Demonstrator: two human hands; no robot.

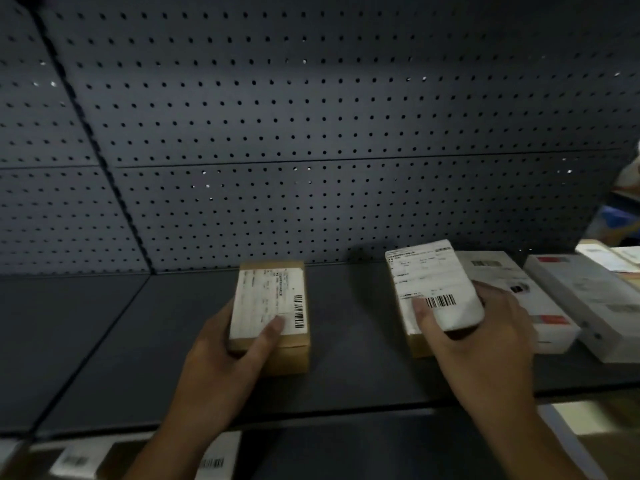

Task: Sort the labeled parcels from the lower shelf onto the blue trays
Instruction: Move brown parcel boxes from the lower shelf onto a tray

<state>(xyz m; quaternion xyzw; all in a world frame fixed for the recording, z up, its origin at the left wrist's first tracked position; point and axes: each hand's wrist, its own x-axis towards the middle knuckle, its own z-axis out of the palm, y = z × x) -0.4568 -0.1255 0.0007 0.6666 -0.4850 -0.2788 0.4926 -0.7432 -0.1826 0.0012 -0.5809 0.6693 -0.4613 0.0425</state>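
Two brown cardboard parcels with white barcode labels are over a dark shelf [346, 358]. My left hand [228, 355] grips the left parcel [270, 306] from its near end, thumb on the label. My right hand [485, 337] grips the right parcel [433, 285], thumb beside the barcode, and that parcel is tilted with its far end raised. No blue tray is in view.
White and grey boxes [540, 299] [595, 299] lie in a row on the shelf at the right. A dark pegboard wall [311, 133] backs the shelf. Below the shelf's front edge, more labeled parcels [211, 462] show on a lower level.
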